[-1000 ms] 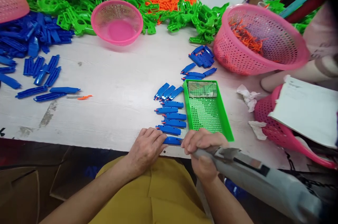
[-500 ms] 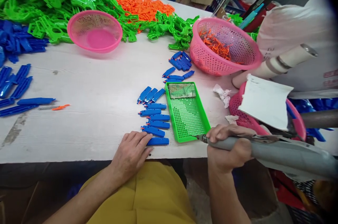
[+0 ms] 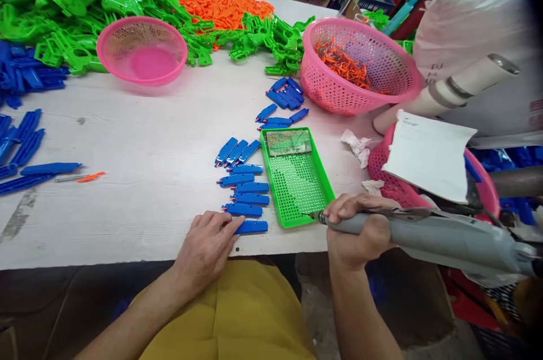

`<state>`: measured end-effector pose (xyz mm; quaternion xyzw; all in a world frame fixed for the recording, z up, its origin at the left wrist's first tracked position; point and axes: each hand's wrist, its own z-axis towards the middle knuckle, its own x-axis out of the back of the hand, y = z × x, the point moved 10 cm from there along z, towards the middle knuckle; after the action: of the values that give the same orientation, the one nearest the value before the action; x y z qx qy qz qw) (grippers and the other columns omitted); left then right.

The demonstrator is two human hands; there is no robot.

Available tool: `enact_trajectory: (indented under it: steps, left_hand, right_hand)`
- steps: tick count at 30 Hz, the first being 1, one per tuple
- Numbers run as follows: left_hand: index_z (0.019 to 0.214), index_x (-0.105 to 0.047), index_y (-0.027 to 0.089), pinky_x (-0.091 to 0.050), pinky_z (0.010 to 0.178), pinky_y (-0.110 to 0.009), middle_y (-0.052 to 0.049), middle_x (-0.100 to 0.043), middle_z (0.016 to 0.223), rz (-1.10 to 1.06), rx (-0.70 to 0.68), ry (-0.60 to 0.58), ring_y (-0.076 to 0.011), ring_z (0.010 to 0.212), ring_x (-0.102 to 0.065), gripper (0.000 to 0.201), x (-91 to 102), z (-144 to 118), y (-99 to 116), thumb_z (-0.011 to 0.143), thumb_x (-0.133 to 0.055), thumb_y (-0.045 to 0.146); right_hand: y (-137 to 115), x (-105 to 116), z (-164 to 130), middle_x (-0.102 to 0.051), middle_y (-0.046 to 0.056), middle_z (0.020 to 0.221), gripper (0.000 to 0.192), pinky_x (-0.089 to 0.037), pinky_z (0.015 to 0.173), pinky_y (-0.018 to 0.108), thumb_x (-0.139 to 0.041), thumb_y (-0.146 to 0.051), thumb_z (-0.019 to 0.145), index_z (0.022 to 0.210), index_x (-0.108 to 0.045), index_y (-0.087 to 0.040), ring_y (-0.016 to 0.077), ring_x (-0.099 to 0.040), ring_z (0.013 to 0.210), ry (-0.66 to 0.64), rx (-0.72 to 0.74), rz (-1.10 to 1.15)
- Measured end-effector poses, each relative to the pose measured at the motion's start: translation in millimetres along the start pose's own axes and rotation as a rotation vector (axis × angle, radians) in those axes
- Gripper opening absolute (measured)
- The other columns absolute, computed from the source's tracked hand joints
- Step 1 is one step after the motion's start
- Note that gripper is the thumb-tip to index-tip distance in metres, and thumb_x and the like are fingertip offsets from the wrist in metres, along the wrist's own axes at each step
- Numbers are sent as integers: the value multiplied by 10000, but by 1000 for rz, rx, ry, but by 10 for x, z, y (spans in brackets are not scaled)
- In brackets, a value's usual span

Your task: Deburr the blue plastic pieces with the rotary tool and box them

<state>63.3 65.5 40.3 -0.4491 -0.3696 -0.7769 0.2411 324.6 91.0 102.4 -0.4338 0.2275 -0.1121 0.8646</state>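
Note:
My left hand rests near the table's front edge, fingers closed around the left end of the nearest blue plastic part. More blue parts with small orange tips lie in a column just beyond it. My right hand is wrapped around a grey power screwdriver, held nearly level. Its thin bit points left, over the near end of a shallow green perforated tray. A worn flat block lies at the tray's far end.
A pink basket holding small orange pieces stands at the back right. Another pink basket is at the left, before heaped green parts. Orange parts are piled behind. White crumpled paper lies right of the tray.
The view has shifted slightly, so the table's things sit a little further left. Both hands keep their holds, and the screwdriver bit stays over the tray's near end.

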Motion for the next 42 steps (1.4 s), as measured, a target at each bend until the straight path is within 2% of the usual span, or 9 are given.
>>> enact_trajectory:
  steps: [4, 8, 15, 19, 21, 24, 29, 32, 42]
  left_hand:
    - [1372, -570, 196, -424, 756, -390, -97, -656, 1079, 25, 0, -39, -266, 972, -572, 391, -40, -1, -9, 1000, -484, 117]
    - [1326, -603, 188, -445, 768, -400, -98, -667, 1086, 10, 0, -40, -263, 977, -584, 359, -45, -17, -15, 993, -486, 121]
    - [1273, -591, 189, -506, 854, -405, -104, -675, 1131, -141, 25, 37, -255, 1033, -610, 267, 53, -37, -65, 1016, -523, 169]
    - [1222, -600, 187, -528, 868, -392, -93, -681, 1097, -183, 49, 78, -235, 988, -614, 223, 83, -36, -106, 1003, -562, 161]
    - [1191, -612, 187, -529, 865, -387, -88, -680, 1074, -189, 56, 74, -234, 984, -614, 199, 66, -34, -113, 998, -570, 159]
    - [1167, -616, 184, -522, 850, -383, -86, -679, 1063, -194, 63, 45, -235, 984, -608, 173, 20, -34, -115, 1003, -562, 168]
    - [1131, -616, 179, -500, 841, -389, -85, -672, 1047, -181, 82, 2, -238, 971, -590, 137, -49, -50, -121, 1012, -550, 196]
    - [1112, -619, 185, -489, 828, -386, -79, -664, 1030, -192, 95, -7, -234, 965, -584, 124, -74, -55, -126, 1006, -557, 201]
    - [1095, -595, 198, -456, 802, -381, -63, -649, 1016, -185, 112, -27, -236, 948, -564, 117, -128, -71, -122, 978, -598, 184]
  right_hand:
    - [-5, -31, 14, -520, -75, 599, 107, -434, 399, 258, -597, -312, 859, 877, -585, -207, 105, -481, 413, -9, -18, -13]
    - [-6, -73, 30, -521, -76, 579, 79, -437, 395, 261, -595, -279, 840, 821, -559, -212, 108, -479, 400, -21, -27, -30]
    - [-13, -71, 41, -529, -74, 578, 96, -436, 398, 266, -619, -297, 839, 848, -598, -204, 111, -490, 409, -5, -32, -50]
    - [-161, -102, 50, -551, -61, 602, 152, -430, 398, 278, -623, -358, 854, 879, -630, -208, 118, -499, 416, -32, -23, -15]
    - [-246, -188, 21, -559, -51, 613, 172, -422, 395, 287, -607, -380, 868, 906, -647, -216, 125, -501, 420, -71, -28, 26]
    - [-310, -433, -106, -558, -39, 620, 206, -419, 395, 298, -581, -409, 903, 941, -656, -221, 128, -500, 425, -148, -80, 99]
    - [-236, -965, -431, -562, -44, 644, 218, -471, 439, 306, -662, -446, 898, 963, -663, -238, 118, -533, 447, -282, -217, 213]
    - [-166, -1179, -546, -564, -47, 644, 195, -485, 442, 301, -684, -433, 888, 955, -670, -250, 116, -541, 453, -351, -248, 240]
    - [-26, -1279, -609, -582, -42, 660, 184, -479, 455, 301, -682, -398, 885, 962, -679, -231, 122, -537, 474, -354, -256, 269]
